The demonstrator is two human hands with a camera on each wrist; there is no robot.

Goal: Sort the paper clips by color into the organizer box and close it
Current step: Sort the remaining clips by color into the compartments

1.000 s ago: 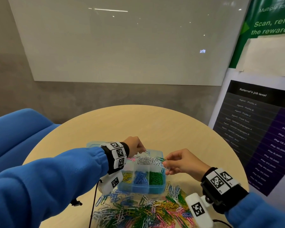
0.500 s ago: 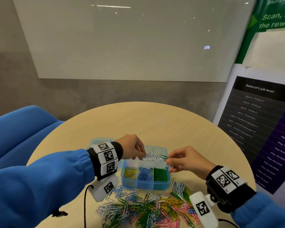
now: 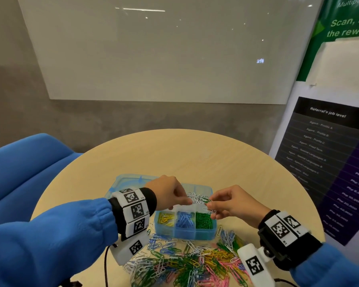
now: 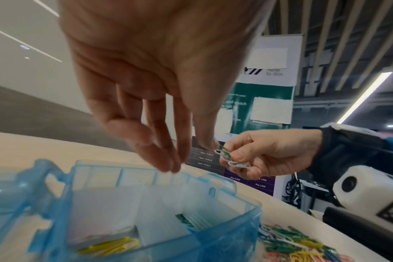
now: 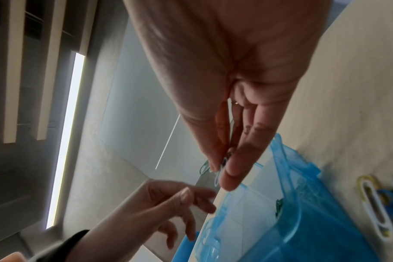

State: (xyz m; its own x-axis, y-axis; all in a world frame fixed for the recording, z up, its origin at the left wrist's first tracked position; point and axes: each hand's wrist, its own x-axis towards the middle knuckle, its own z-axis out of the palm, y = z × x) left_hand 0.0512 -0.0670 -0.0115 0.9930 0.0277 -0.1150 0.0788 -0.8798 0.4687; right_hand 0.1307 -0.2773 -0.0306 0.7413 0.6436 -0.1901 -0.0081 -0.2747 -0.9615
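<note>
The loose heap of coloured wire paper clips (image 3: 191, 264) lies on the round pale wood surface (image 3: 195, 154) just in front of the translucent blue plastic organizer box (image 3: 184, 230), spilling toward its right corner. Above the box the right hand (image 3: 234, 201) pinches a small tangled bunch of green and white clips (image 4: 230, 158), and the left hand (image 3: 166, 191) reaches its fingertips to the green clip at the top of that bunch; whether it grips it yet I cannot tell. To do this well, I judge the right hand should hold the bunch firm while the left draws one clip free over the box, so anything that slips lands inside. The box stands open, its near row holding yellow, blue and green clips, white ones behind them, its lid (image 3: 129, 180) lying flat behind the box to the left
</note>
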